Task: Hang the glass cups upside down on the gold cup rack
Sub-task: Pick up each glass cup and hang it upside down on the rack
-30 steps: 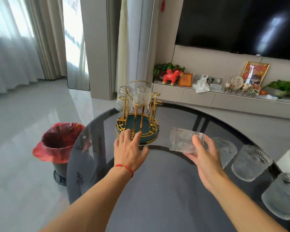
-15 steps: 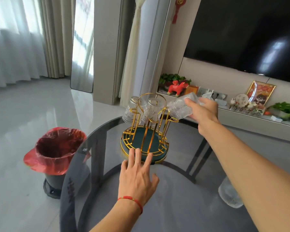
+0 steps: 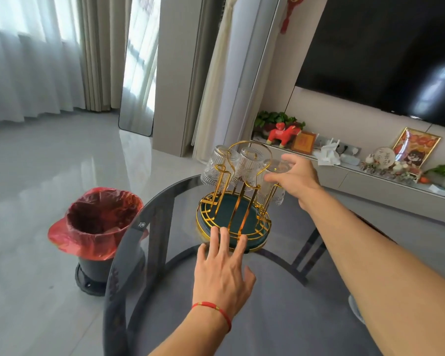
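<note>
The gold cup rack point(image 3: 238, 201) with a dark green round base stands at the far side of the round dark glass table point(image 3: 165, 291). Two ribbed glass cups hang upside down on its back arms, one on the left point(image 3: 213, 167) and one in the middle point(image 3: 249, 163). A third glass cup point(image 3: 274, 186) sits upside down over the right arm, and my right hand point(image 3: 296, 178) grips its upturned bottom. My left hand point(image 3: 222, 268) lies flat with spread fingers, its fingertips on the rack's near rim.
A bin with a red bag point(image 3: 98, 222) stands on the floor left of the table. Behind the rack runs a low shelf point(image 3: 370, 181) with ornaments under a wall television point(image 3: 385, 52). Part of another glass point(image 3: 356, 310) shows under my right forearm.
My right hand lifted a glass from the table, carried it to the rack and turned it upside down over the right arm. My left hand stayed at the rack's base.
</note>
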The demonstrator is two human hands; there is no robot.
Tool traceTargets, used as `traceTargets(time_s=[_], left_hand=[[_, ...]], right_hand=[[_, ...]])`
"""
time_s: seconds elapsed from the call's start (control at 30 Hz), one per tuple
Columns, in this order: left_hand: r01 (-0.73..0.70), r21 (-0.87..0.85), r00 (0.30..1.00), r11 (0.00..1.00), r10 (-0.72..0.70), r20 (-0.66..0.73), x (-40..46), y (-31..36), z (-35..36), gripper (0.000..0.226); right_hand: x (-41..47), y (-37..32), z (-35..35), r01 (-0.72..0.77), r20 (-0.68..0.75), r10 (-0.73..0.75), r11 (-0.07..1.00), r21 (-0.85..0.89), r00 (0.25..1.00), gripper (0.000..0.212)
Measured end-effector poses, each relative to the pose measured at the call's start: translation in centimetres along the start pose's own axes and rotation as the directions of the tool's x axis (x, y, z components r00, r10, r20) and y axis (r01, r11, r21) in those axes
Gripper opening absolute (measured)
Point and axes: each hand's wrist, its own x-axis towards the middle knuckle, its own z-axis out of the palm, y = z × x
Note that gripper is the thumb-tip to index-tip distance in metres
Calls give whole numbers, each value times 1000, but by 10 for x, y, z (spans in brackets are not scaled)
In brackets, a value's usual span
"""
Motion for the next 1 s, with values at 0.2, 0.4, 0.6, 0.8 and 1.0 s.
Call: traceTargets(time_s=[0.2, 0.4, 0.6, 0.8, 1.0], left_hand=[[-4, 20, 1000, 1000, 3, 4, 0, -2, 1, 72], [-2, 50, 1000, 999, 2, -5, 0, -2, -1, 74], [-5, 40, 999, 999, 6, -32, -2, -2, -6, 74], [-3, -9, 999, 1000, 2, -46, -3, -9, -8, 73], [-64, 4, 996, 998, 65, -54, -16, 11, -22, 67]], right_hand=[[12, 5, 5, -28, 134, 25, 999, 17, 991, 82], [-4, 14, -2, -27, 244, 7, 996, 79, 970, 93], [-67, 18, -44, 57, 228, -81, 992, 111, 970, 96], [-201, 49, -95, 285, 96, -286, 958, 21, 953, 79], [-282, 117, -130, 42, -80, -35, 995, 85, 996, 34]])
